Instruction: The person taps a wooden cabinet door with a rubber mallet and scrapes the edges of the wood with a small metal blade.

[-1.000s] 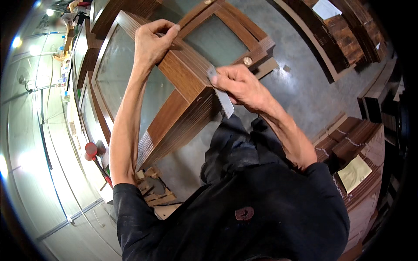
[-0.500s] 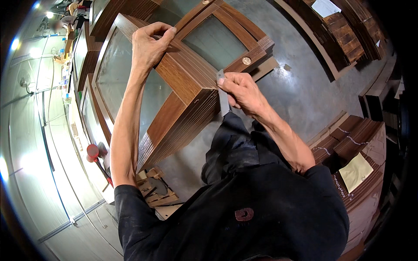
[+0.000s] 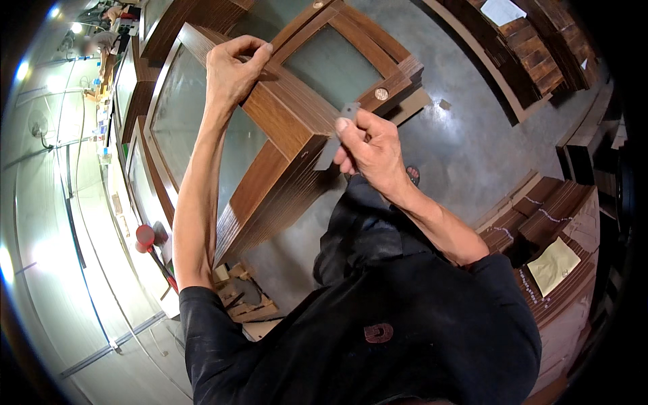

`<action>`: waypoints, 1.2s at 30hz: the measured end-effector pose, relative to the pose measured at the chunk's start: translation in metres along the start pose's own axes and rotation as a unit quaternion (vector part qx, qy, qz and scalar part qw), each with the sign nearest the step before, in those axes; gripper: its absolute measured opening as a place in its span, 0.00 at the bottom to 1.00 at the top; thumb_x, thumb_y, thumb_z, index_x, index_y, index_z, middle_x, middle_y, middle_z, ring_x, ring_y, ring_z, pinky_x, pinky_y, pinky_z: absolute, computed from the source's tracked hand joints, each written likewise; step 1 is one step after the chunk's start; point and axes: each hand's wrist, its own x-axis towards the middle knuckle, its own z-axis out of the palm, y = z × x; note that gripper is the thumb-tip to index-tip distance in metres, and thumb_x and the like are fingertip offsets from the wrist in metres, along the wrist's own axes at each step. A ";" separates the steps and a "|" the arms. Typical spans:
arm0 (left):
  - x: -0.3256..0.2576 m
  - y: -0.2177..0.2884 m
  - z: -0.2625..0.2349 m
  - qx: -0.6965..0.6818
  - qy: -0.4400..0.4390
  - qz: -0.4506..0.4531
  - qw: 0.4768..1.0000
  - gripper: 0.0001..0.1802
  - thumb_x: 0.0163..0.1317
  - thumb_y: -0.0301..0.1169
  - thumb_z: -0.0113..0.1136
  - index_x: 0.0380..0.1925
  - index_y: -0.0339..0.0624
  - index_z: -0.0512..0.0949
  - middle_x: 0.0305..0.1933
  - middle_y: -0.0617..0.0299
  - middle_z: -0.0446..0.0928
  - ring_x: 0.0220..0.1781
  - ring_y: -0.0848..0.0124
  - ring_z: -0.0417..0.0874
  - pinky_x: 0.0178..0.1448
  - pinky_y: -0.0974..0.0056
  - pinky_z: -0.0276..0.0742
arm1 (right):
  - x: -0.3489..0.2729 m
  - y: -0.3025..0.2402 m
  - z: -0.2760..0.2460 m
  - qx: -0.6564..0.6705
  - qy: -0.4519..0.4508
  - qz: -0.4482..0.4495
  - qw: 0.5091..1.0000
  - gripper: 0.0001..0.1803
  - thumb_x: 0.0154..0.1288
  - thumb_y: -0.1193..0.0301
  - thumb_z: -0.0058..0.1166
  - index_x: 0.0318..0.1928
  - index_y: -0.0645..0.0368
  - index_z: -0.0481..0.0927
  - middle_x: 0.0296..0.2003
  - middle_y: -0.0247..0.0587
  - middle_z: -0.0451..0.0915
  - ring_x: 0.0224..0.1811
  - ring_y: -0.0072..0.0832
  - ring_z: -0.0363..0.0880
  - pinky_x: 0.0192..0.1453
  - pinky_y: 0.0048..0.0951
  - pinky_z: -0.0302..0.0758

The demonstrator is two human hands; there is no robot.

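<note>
A stack of brown wood-grain frames with glass panes, like cabinet doors, stands before me; its near corner points my way. My left hand rests on the stack's upper edge, thumb and fingertips pinched together. Whatever lies between them is hidden. My right hand grips a thin, flat grey metal strip, perhaps a scraper blade. One end pokes out above the thumb and the other slants down beside the corner of the stack. Whether the blade touches the wood I cannot tell.
Another glazed frame with a round gold-coloured disc lies behind the corner. A red-headed mallet is at left. Brown panels with a yellow paper stand at right, more panels at far right. Wooden scraps lie below the stack.
My right hand has turned and the blade has tilted, its lower end swinging left toward the stack's corner face. My left hand stays in place. A foot now shows beyond my right wrist.
</note>
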 end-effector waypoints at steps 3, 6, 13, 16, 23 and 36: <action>0.001 0.000 0.001 -0.012 -0.007 -0.003 1.000 0.13 0.57 0.36 0.65 0.32 0.35 0.85 0.25 0.60 0.82 0.29 0.75 0.81 0.38 0.68 0.76 | -0.007 0.002 -0.004 0.004 0.030 0.026 0.999 0.17 0.73 0.64 0.51 0.28 0.61 0.73 0.20 0.37 0.79 0.18 0.17 0.76 0.19 0.18 0.71; -0.003 -0.008 -0.001 -0.030 -0.008 0.000 1.000 0.13 0.57 0.34 0.64 0.31 0.34 0.85 0.25 0.62 0.82 0.29 0.76 0.80 0.38 0.68 0.76 | -0.019 -0.020 0.017 0.039 -0.014 -0.032 0.999 0.14 0.72 0.66 0.52 0.31 0.63 0.75 0.19 0.36 0.78 0.19 0.16 0.76 0.21 0.18 0.71; -0.004 -0.006 0.000 -0.014 -0.018 -0.014 1.000 0.11 0.59 0.35 0.65 0.32 0.37 0.86 0.26 0.66 0.82 0.31 0.78 0.80 0.40 0.71 0.75 | -0.003 0.021 -0.004 -0.052 0.020 -0.011 0.998 0.19 0.73 0.60 0.48 0.29 0.62 0.73 0.18 0.36 0.78 0.18 0.18 0.75 0.22 0.23 0.71; 0.001 -0.005 0.000 -0.021 -0.023 -0.002 1.000 0.12 0.59 0.35 0.66 0.32 0.36 0.86 0.27 0.65 0.83 0.31 0.78 0.80 0.40 0.71 0.76 | 0.002 0.070 -0.048 -0.099 0.041 0.035 0.994 0.19 0.71 0.61 0.50 0.26 0.61 0.72 0.17 0.35 0.76 0.19 0.19 0.74 0.24 0.25 0.71; -0.002 -0.007 -0.004 -0.026 -0.042 -0.037 0.998 0.08 0.63 0.30 0.66 0.36 0.35 0.85 0.32 0.64 0.83 0.34 0.78 0.82 0.42 0.73 0.77 | 0.001 0.033 -0.053 -0.079 0.028 0.012 0.996 0.14 0.69 0.66 0.53 0.37 0.67 0.76 0.25 0.31 0.76 0.27 0.18 0.75 0.30 0.25 0.72; -0.001 -0.007 -0.003 -0.059 -0.034 -0.037 0.997 0.09 0.61 0.31 0.66 0.35 0.35 0.85 0.30 0.63 0.84 0.33 0.78 0.82 0.41 0.72 0.78 | 0.015 -0.027 -0.001 -0.181 -0.066 -0.093 0.977 0.19 0.68 0.61 0.52 0.33 0.69 0.76 0.21 0.52 0.72 0.23 0.32 0.70 0.32 0.38 0.69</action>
